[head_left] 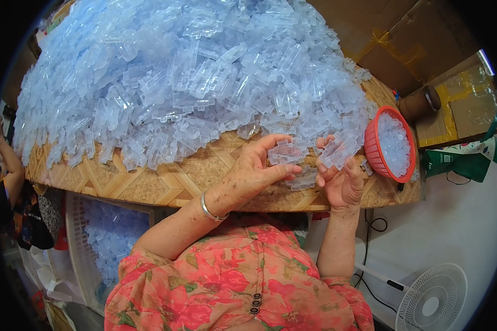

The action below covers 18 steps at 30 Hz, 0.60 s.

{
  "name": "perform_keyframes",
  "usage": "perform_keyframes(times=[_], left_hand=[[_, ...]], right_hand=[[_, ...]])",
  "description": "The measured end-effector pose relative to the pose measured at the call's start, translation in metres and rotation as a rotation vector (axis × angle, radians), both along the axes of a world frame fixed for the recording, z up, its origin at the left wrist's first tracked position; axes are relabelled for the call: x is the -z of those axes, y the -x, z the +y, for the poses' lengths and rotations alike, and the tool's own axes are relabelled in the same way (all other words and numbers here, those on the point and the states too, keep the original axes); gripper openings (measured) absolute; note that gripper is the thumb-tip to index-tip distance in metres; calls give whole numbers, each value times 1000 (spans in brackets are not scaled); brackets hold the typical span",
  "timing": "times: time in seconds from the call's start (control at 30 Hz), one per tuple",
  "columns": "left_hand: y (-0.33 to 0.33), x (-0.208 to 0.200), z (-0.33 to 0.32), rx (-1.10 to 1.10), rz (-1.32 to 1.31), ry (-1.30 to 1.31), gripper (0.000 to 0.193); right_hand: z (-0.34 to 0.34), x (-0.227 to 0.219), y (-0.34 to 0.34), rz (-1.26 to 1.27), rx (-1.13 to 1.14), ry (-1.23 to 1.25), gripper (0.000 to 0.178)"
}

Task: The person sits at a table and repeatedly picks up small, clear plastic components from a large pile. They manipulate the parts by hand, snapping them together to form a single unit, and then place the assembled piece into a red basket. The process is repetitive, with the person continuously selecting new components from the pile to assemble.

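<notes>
My left hand [254, 167], with a silver bangle on its wrist, has a clear plastic piece [286, 153] between thumb and index finger. Close by on the right, my right hand [341, 185] grips another clear plastic piece [341, 149] between its fingertips, palm turned up. Both pieces are thin, flat and notched, and the two hands are a little apart. Under them, a few more clear pieces [305, 180] lie near the table's front edge. Just beyond the hands rises a large heap of similar clear plastic pieces [204, 71].
A red plastic basket [373, 146] of small clear bits stands tilted at the right of the wood-patterned table [176, 185]. Cardboard boxes [392, 66] rise behind it. Below right is a white fan [431, 303]; below left, a crate [77, 237] of clear pieces. Another person's arm [11, 163] shows far left.
</notes>
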<state>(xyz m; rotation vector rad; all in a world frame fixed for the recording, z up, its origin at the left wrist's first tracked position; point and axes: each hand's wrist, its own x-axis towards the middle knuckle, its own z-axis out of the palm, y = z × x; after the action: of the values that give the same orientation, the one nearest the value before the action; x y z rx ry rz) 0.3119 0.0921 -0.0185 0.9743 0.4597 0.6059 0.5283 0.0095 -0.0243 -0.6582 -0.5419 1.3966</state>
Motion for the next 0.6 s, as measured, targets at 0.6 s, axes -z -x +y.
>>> perform_keyframes(times=[0.6], left_hand=[[-3,12,0,-34,11,-109,57]], right_hand=[[-20,-7,38,-542,122,203,47]])
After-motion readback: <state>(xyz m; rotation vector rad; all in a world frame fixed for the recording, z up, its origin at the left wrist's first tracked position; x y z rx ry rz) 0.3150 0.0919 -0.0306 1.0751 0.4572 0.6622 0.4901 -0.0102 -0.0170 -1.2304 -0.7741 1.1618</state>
